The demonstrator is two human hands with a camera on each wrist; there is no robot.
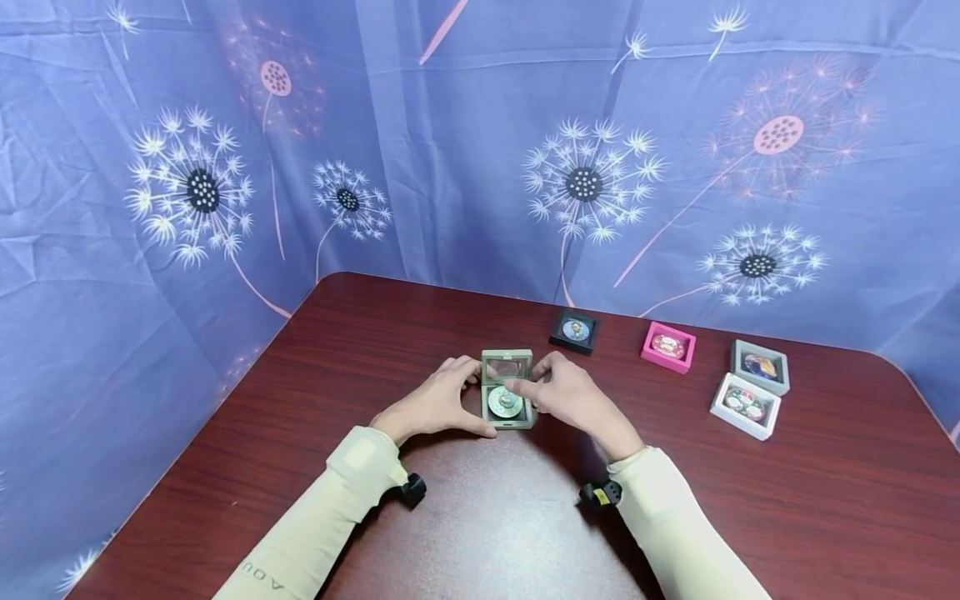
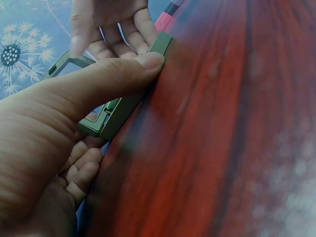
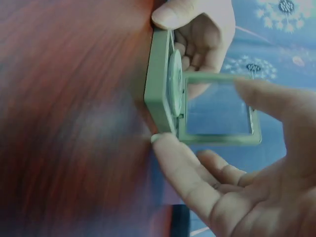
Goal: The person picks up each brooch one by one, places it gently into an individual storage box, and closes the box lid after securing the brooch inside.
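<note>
A small green display box stands on the table with its windowed lid raised. Inside it lies a pale round disc, partly covered by my right thumb in the head view. My left hand grips the box from the left, its thumb along the front edge, as the left wrist view also shows. At the right side is my right hand, fingers loosely bent. In the right wrist view its index fingertip is right at the box's corner, while the thumb overlaps the lid frame.
Behind and to the right stand a black box, a pink box, a grey box and a white box, each with a round picture piece. A dandelion-print blue cloth hangs behind the dark red table.
</note>
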